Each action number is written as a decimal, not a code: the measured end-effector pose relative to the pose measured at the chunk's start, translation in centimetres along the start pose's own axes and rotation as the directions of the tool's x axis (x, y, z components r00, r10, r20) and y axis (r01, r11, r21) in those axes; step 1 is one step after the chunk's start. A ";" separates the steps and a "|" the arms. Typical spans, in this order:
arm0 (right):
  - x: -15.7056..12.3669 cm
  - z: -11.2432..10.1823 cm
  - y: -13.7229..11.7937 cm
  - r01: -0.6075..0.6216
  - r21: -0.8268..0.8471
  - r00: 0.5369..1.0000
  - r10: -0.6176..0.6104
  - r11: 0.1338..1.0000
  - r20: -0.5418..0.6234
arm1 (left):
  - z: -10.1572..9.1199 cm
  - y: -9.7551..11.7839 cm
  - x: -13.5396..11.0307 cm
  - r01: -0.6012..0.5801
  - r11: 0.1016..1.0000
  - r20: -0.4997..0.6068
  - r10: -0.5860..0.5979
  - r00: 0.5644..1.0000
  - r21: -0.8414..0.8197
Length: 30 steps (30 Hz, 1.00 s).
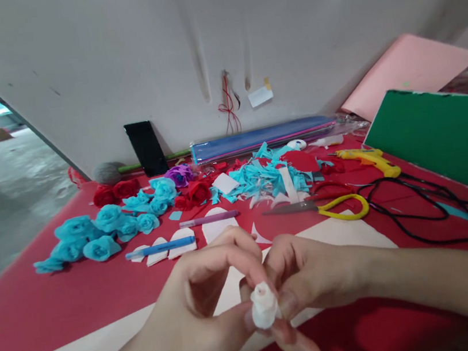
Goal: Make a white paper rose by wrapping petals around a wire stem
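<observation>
A small white paper rose (264, 306) is held up close in front of me, its rolled centre facing the camera. The thumb and fingers of my left hand (216, 294) pinch it from the left. My right hand (307, 281) grips its right side between thumb and fingers. Beneath both hands lies a large cream paper sheet (88, 347) on the red table (22, 310). Beyond the hands are white paper petals (158, 256), with a blue pen (161, 247) across them, and a purple pen (209, 218).
Blue paper roses (100, 248) cluster at left, near a black phone (146, 147). Blue paper scraps (264, 174) lie mid-table. Yellow-handled scissors (343, 206), a yellow glue gun (371, 159) with black cord (402, 227) and a green board (447, 140) occupy the right. A white wall (133, 50) stands behind.
</observation>
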State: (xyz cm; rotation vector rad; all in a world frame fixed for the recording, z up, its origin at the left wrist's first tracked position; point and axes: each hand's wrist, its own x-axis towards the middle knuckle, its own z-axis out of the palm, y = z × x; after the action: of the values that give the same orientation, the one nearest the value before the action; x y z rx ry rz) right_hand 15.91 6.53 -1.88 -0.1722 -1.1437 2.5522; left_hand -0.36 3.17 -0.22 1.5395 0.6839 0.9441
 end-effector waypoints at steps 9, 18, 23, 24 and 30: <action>0.0 0.0 0.5 -0.015 0.045 0.999 0.017 0.999 -0.032 | 0.1 -0.3 -0.1 0.008 1.000 -0.051 -0.006 0.999 0.022; 0.1 0.0 1.3 0.005 0.048 1.000 -0.005 0.999 -0.002 | 0.3 -0.3 0.6 -0.089 0.995 -0.104 0.093 0.990 0.048; 0.3 -0.1 1.6 0.076 0.078 0.997 -0.073 0.994 -0.038 | 0.6 -0.2 0.5 -0.097 0.987 -0.167 0.118 0.979 0.129; 0.3 -0.1 1.5 0.080 0.079 0.996 -0.078 0.994 -0.035 | 0.6 -0.2 0.4 -0.086 0.988 -0.169 0.106 0.980 0.126; 0.1 0.2 1.2 0.088 0.079 0.996 -0.085 0.993 -0.039 | 0.9 0.0 0.4 -0.098 0.994 -0.193 0.107 0.975 0.054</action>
State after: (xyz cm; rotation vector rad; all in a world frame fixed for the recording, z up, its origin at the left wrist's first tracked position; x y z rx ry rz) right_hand 15.44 5.74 -2.62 -0.1447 -1.0110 2.5037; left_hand 0.67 3.05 -0.17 1.5454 0.7742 1.1770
